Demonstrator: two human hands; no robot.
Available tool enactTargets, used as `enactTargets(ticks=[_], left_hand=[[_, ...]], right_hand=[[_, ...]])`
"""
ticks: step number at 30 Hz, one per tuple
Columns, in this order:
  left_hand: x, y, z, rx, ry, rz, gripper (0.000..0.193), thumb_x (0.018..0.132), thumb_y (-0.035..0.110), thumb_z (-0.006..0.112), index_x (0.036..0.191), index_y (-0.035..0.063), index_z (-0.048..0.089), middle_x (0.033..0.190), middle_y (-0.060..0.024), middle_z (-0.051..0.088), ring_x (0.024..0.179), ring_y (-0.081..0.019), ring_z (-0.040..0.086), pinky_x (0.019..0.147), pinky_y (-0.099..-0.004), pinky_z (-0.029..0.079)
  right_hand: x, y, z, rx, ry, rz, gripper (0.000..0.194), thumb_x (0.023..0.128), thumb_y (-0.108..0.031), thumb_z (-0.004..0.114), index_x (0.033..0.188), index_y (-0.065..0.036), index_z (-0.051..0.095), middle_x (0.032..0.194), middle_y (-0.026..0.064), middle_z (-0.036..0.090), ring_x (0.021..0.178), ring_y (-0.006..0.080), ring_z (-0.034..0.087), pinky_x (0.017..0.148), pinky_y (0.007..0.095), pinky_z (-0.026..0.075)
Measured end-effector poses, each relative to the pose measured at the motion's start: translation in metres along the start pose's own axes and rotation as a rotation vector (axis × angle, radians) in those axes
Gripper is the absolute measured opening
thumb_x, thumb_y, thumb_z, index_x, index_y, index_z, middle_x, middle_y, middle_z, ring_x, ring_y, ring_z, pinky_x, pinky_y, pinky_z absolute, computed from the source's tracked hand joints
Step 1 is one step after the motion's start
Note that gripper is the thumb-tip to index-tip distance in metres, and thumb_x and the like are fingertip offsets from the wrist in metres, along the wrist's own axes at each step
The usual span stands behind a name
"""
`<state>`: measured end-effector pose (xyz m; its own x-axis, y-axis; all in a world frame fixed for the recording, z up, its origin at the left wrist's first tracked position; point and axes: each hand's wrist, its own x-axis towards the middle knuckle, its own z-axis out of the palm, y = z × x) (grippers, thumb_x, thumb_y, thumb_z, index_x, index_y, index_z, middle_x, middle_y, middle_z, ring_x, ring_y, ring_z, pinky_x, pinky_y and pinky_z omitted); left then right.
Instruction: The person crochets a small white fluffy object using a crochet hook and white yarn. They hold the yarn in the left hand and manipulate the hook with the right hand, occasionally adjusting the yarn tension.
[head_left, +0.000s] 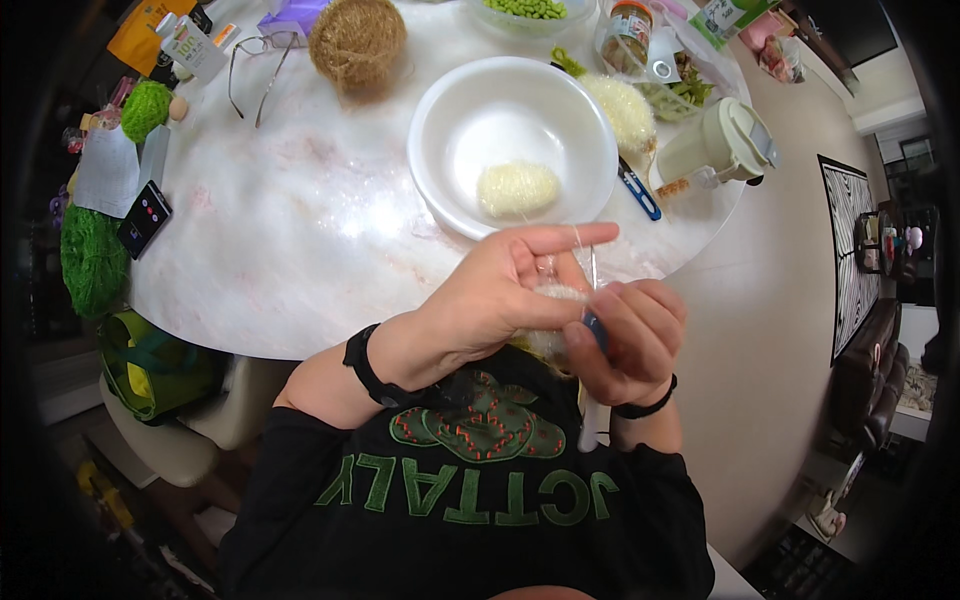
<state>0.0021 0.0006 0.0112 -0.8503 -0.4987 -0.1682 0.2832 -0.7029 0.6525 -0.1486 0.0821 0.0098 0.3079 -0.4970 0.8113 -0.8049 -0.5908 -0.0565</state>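
Observation:
My left hand (484, 289) holds a small whitish crocheted piece (546, 343) under its fingers, with the index finger stretched out to the right. A thin strand of yarn (577, 237) loops over that finger. Pinched in my right hand (637, 341) is a crochet hook (593, 264) with a metal shaft and a blue-grey grip; its tip points up beside the left index finger. Just beyond both hands stands a white plastic bowl (425, 124), in which a cream ball of yarn (519, 189) lies. Fingers partly hide the crocheted piece.
Right of the bowl lie blue thread snips (640, 192), another cream yarn ball (622, 112) and a lidded tumbler (709, 142). A brown yarn ball (356, 43) and eyeglasses (262, 71) lie at the back left. A phone (145, 219) rests near the table's left edge.

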Motion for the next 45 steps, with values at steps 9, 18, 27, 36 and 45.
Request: enactTargets(ticks=[9, 18, 27, 36, 45], left_hand=[[-0.002, 0.007, -0.002, 0.209, 0.078, 0.212, 0.087, 0.074, -0.007, 0.070, 0.145, -0.0005, 0.020, 0.076, -0.0032, 0.062, 0.074, -0.0068, 0.058, 0.073, -0.0209, 0.046], [0.002, 0.000, -0.004, 0.022, -0.012, -0.029, 0.084, 0.069, -0.009, 0.071, 0.141, -0.0052, 0.028, 0.073, 0.0021, 0.058, 0.071, -0.0041, 0.055, 0.075, -0.0175, 0.044], [-0.001, 0.011, -0.006, 0.131, -0.057, 0.027, 0.080, 0.072, -0.006, 0.072, 0.140, -0.0058, 0.030, 0.075, 0.0008, 0.061, 0.074, -0.0034, 0.056, 0.075, -0.0185, 0.043], [-0.002, 0.003, 0.008, 0.214, 0.054, 0.089, 0.082, 0.066, -0.011, 0.071, 0.140, -0.0018, 0.036, 0.073, 0.0049, 0.055, 0.069, -0.0007, 0.051, 0.072, -0.0147, 0.041], [0.001, 0.012, -0.008, 0.323, -0.135, 0.040, 0.079, 0.072, -0.006, 0.072, 0.140, -0.0029, 0.033, 0.075, 0.0005, 0.058, 0.073, -0.0037, 0.054, 0.071, -0.0193, 0.045]], right_hand=[[0.000, 0.010, 0.005, 0.992, 0.282, 0.863, 0.025, 0.102, -0.030, 0.033, 0.105, -0.006, 0.033, 0.081, 0.0252, 0.064, 0.073, 0.0237, 0.063, 0.069, 0.0307, 0.049], [-0.009, 0.014, 0.009, 0.245, 0.165, 0.135, 0.028, 0.074, 0.000, 0.068, 0.100, -0.007, 0.060, 0.100, 0.0120, 0.065, 0.065, 0.0220, 0.060, 0.058, 0.0310, 0.048], [-0.006, 0.004, 0.010, 1.076, 0.415, 1.096, 0.027, 0.101, -0.031, 0.034, 0.106, -0.004, 0.037, 0.069, 0.0196, 0.063, 0.057, 0.0230, 0.061, 0.055, 0.0211, 0.046], [-0.004, 0.010, 0.010, 0.172, 0.153, 0.060, 0.008, 0.082, -0.011, 0.064, 0.084, -0.005, 0.060, 0.091, 0.0136, 0.066, 0.072, 0.0236, 0.061, 0.062, 0.0309, 0.049], [-0.006, 0.013, 0.008, 1.421, 0.429, 1.074, 0.017, 0.094, -0.020, 0.052, 0.102, -0.006, 0.048, 0.084, 0.0160, 0.061, 0.072, 0.0209, 0.057, 0.064, 0.0302, 0.047]])
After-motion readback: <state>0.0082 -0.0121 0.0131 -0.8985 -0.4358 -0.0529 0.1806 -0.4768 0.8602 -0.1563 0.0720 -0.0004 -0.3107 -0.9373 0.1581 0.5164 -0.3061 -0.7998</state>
